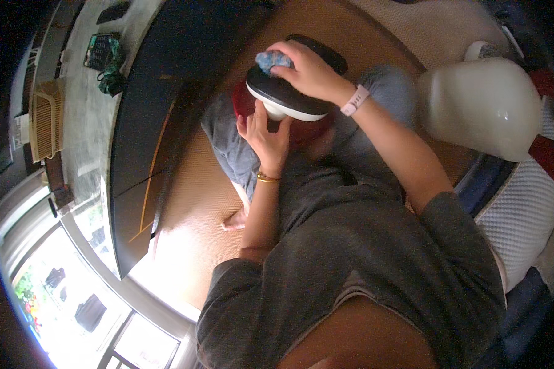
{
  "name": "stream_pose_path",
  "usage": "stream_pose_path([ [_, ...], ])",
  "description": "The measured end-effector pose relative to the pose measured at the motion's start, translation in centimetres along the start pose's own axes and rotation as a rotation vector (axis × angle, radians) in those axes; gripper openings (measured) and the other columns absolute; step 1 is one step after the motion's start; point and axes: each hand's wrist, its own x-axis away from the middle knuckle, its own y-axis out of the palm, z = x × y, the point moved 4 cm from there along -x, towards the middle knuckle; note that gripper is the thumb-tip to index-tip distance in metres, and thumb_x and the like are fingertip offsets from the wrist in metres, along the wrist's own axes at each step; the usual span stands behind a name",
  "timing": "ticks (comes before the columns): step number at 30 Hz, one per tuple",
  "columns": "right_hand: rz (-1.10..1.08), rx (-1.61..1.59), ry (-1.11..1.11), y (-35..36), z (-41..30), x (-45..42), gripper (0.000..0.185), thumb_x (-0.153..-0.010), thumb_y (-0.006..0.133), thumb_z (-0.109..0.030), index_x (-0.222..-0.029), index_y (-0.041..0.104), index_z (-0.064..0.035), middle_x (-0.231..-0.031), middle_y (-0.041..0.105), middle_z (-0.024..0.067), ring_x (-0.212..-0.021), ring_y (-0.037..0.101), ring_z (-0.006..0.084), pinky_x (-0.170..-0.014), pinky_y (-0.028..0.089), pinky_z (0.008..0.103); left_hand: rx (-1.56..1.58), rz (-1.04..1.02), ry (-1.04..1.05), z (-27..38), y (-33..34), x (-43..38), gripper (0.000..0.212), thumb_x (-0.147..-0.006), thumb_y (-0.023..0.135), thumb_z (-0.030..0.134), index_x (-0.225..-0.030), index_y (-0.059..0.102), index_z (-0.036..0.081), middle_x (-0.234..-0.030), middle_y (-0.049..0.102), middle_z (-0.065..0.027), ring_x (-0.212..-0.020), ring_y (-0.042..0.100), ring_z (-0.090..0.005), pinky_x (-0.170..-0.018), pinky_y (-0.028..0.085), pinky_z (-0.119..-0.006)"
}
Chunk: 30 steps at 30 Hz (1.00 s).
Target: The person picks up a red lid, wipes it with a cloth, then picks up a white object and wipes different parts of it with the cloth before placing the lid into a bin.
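Note:
My right hand (pixel 311 69) pinches a crumpled blue, mottled cloth or scrubber (pixel 272 61) against the far left edge of an oval piece (pixel 291 94). That piece has a black upper face, a white rim and a white neck beneath; its exact kind is unclear. From below, my left hand (pixel 268 138) supports it, with thumb and fingers around the white neck. A red, rounded object (pixel 241 98) shows between my knees, largely covered by the oval piece and my hands. Just beyond my right hand is a second dark oval shape (pixel 321 53).
To my right stands a large glossy off-white rounded container (pixel 480 108), near a quilted white cushion or mattress (pixel 519 217). A long dark cabinet (pixel 138 138) runs along my left. On its pale top are a green cloth item (pixel 111 78) and a woven basket (pixel 47 120). Woven matting (pixel 194 203) covers the floor.

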Motion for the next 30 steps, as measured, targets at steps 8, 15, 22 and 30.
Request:
stream_pose_path([
  [8,0.071,0.115,0.107,-3.2,-0.2,5.5,0.028,-0.076,0.063,-0.011,-0.101,0.055,-0.0009,-0.095,0.058,0.0172,-0.091,0.056,0.0346,-0.080,0.045,0.0402,0.017,0.010,-0.018,-0.8,-0.4,-0.3,0.065,-0.061,0.074,0.017,-0.119,0.052,-0.001,-0.090,0.061,-0.0116,-0.085,0.055,-0.0251,-0.100,0.027,-0.043],
  [15,0.019,-0.021,-0.075,-2.3,-4.7,4.5,0.033,-0.083,0.060,-0.016,-0.112,0.053,-0.0020,-0.106,0.054,0.0134,-0.095,0.056,0.0258,-0.083,0.043,0.0329,-0.015,-0.052,0.062,0.1,-0.4,-1.5,0.064,-0.061,0.074,0.018,-0.119,0.052,0.001,-0.094,0.062,-0.0108,-0.087,0.055,-0.0241,-0.099,0.026,-0.041],
  [22,0.122,0.193,0.189,-4.2,2.0,-0.1,0.037,-0.083,0.062,-0.021,-0.113,0.055,-0.0008,-0.101,0.061,0.0167,-0.092,0.061,0.0277,-0.080,0.047,0.0346,-0.121,-0.216,0.124,2.7,0.1,-4.9,0.068,-0.066,0.074,0.028,-0.124,0.048,0.004,-0.106,0.062,-0.0094,-0.094,0.056,-0.0241,-0.097,0.029,-0.046],
  [30,0.389,0.319,0.006,-9.5,-3.8,0.6,0.042,-0.076,0.062,-0.017,-0.112,0.049,0.0003,-0.098,0.057,0.0209,-0.091,0.055,0.0370,-0.082,0.043,0.0429,-0.037,-0.249,0.201,5.9,2.3,-9.3,0.067,-0.068,0.070,0.022,-0.122,0.041,-0.004,-0.120,0.051,-0.0207,-0.103,0.053,-0.0307,-0.093,0.035,-0.038],
])
